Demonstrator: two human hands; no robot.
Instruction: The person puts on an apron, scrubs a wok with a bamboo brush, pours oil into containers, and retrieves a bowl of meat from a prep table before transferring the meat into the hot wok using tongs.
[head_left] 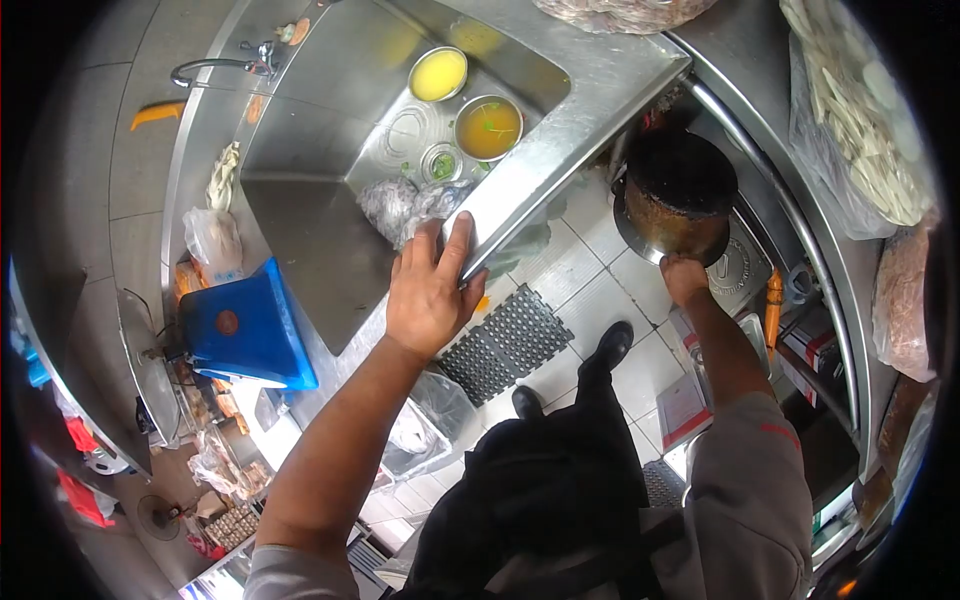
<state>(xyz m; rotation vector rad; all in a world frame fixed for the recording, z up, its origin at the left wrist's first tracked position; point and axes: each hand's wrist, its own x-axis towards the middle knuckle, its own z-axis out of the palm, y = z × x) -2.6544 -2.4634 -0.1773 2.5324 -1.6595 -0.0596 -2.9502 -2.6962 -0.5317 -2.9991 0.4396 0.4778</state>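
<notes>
My left hand [432, 300] rests on the front rim of a steel sink [300, 215], its fingers spread over the edge and holding nothing. Below the counter at the right, my right hand [684, 277] is closed on the near rim of a dark, soot-stained pot [672, 212]. The pot looks tilted, with its blackened base towards me; its inside is hidden. In the sink lie a bowl of yellow liquid [438, 75], a bowl of orange-brown liquid [489, 128] and a crumpled plastic bag [390, 210] close to my left fingertips.
A faucet [258, 62] stands at the sink's back edge, and a blue plastic container [245, 335] at its left end. Bags of food [870, 130] lie on the right counter. A perforated black mat [508, 343] covers part of the tiled floor [585, 235]. A steel rail [800, 210] curves along the right counter.
</notes>
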